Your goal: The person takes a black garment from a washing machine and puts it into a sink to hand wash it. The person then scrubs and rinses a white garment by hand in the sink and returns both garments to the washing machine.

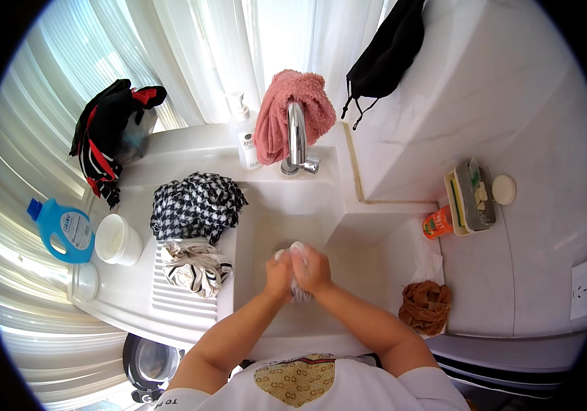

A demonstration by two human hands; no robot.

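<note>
Over the basin of a white laundry sink [360, 264], both my hands are pressed together around a wet white cloth [300, 294]. My left hand [278, 274] is closed on its left side, and my right hand [316, 268] grips it from the right. Bits of the cloth poke out above and below my fists; most of it is hidden, so its exact kind does not show. To the left, a black-and-white houndstooth cloth [194, 202] and a crumpled cream garment with dark stripes [197, 267] lie on the ribbed washboard [173, 301].
Behind the basin rises a chrome faucet [297, 133] draped with a pink towel [271, 130], beside a pump bottle [245, 140]. A blue detergent jug [67, 231] and white tub [118, 240] stand left. A brown cloth [425, 307] lies right, below a wall caddy [471, 198].
</note>
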